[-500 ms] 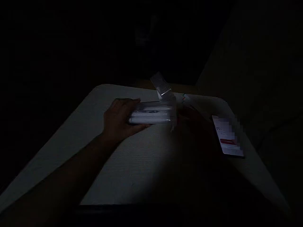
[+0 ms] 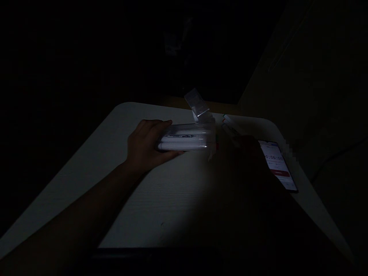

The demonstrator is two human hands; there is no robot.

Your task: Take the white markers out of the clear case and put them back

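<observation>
Clear plastic case [image 2: 186, 142] pinched by left hand [image 2: 143, 147], right hand [image 2: 248, 147] grip unclear, pale tabletop [image 2: 161, 199] between case and near edge.

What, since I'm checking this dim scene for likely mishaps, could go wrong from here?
The clear case in the left hand has a flap sticking out near its right end; if that end is open, tilting might let the white pens slide out.

The right hand is in deep shadow by the loose pens, so it could fumble or roll one.

It is also close to the phone and might nudge it.
</observation>
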